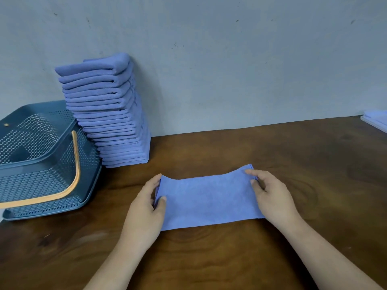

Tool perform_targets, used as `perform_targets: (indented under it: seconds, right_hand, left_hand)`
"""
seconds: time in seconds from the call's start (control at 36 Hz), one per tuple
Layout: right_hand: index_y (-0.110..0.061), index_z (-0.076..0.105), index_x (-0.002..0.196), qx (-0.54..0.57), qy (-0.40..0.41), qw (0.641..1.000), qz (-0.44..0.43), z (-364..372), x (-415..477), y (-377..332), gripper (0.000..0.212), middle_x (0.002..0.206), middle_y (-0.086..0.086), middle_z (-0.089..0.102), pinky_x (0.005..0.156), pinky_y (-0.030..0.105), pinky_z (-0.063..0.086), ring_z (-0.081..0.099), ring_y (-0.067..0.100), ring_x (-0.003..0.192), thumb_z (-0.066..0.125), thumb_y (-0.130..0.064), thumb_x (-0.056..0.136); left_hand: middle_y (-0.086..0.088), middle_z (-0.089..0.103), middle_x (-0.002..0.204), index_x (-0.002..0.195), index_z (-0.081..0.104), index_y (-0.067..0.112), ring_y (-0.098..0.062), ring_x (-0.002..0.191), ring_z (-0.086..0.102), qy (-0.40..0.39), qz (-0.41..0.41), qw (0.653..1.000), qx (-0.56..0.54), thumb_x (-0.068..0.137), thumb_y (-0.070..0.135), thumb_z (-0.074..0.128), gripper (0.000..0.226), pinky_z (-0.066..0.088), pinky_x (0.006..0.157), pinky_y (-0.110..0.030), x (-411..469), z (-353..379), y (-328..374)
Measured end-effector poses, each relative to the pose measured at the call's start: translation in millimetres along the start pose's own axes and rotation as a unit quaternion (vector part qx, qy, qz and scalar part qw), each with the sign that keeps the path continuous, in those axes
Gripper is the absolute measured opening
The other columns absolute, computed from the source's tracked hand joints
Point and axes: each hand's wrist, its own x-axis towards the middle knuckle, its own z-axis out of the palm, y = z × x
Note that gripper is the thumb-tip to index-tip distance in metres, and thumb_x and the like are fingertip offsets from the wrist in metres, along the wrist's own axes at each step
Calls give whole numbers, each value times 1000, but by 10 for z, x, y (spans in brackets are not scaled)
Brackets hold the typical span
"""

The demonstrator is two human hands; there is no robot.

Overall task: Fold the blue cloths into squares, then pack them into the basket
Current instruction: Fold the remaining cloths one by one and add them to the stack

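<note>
While two hands (209, 197) pinch one cloth (207, 201).

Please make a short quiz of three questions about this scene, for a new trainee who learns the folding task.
1. True or false: the basket already holds folded cloths.
2. Where does the tall stack of folded cloths stand? A) inside the basket B) on the table, against the wall, beside the basket C) at the table's right edge
3. What do the left hand and the right hand hold?

Key
1. False; it looks empty.
2. B
3. The two short ends of one blue cloth, folded into a long strip, not yet a square.
</note>
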Motion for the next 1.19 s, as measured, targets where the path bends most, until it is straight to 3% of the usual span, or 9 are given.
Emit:
perform_targets:
  seconds: [0.25, 0.36, 0.5, 0.61, 0.67, 0.75, 0.97, 1.08, 1.19]
  right_hand:
    - [-33, 64, 142, -93, 0, 995, -27, 9, 31, 13, 38, 137, -22, 59, 79, 19, 47, 63, 5, 102, 48, -20, 110]
    - [-33, 62, 144, -109, -4, 994, -23, 22, 22, 20, 40, 141, -22, 57, 82, 21, 47, 61, 5, 106, 46, -21, 110]
    - [-33, 61, 145, -132, -10, 991, -23, 43, 27, 4, 41, 139, -24, 57, 74, 17, 45, 63, 5, 96, 45, -21, 109]
    - [-30, 61, 146, -175, -9, 984, -32, 59, 28, 6, 41, 143, -18, 56, 74, 30, 55, 66, 12, 92, 45, -20, 110]
    - [-30, 60, 147, -200, -8, 979, -35, 83, 31, 23, 41, 145, -17, 55, 71, 36, 58, 67, 17, 87, 44, -22, 110]
    - [-32, 58, 148, -247, -5, 969, -34, 99, 37, 36, 42, 144, -20, 53, 63, 38, 57, 66, 22, 78, 42, -28, 109]
    - [-30, 57, 149, -400, 35, 912, -85, 46, -46, -72, 46, 137, -6, 55, 48, 28, 44, 62, 20, 76, 61, -32, 103]
    - [-32, 58, 146, -366, -6, 906, -213, 171, -23, -279, 42, 148, -3, 53, 93, 43, 54, 55, 24, 128, 52, -36, 104]
    - [-38, 31, 162, -311, -212, 901, -218, 491, -159, -476, 59, 173, -12, 21, 127, 44, 22, 15, 15, 160, 26, -58, 107]
  left_hand:
    - [31, 59, 138, 140, 54, 53, -3, 123, 59, 30, 14, 999, -12, 104, 6, 57, 59, 46, 107, -23, 67, 4, -44]
    - [25, 70, 114, 121, 69, 44, 10, 90, 63, 27, 23, 999, -15, 105, 1, 52, 49, 47, 83, -8, 37, 34, -86]
    - [26, 55, 145, 136, 67, 36, 3, 136, 49, 29, 13, 999, 22, 107, 5, 50, 45, 37, 115, -19, 88, 46, -155]
    - [25, 49, 152, 144, 62, 33, -5, 138, 51, 30, 14, 999, 38, 108, 8, 50, 45, 40, 120, -28, 92, 50, -138]
    - [24, 49, 152, 146, 61, 31, -18, 129, 60, 29, 20, 998, 57, 107, 9, 51, 45, 47, 115, -34, 83, 54, -135]
    - [20, 44, 159, 152, 56, 28, -10, 137, 54, 27, 36, 990, 135, 108, 13, 50, 47, 44, 99, -14, 67, 82, -107]
    - [-3, 32, 169, 162, 40, 28, -21, 130, 54, 65, 61, 911, 403, 104, 40, 57, 61, 60, 77, -29, -15, 140, 24]
    - [0, 42, 164, 153, 51, 28, -24, 147, 41, 31, 187, 903, 387, 106, 41, 44, 49, 51, 106, -45, -4, 274, 215]
    - [11, 18, 175, 165, 27, 34, -10, 162, 7, -156, 173, 905, 356, 111, 51, 21, 58, 12, 131, -41, 51, 547, 318]
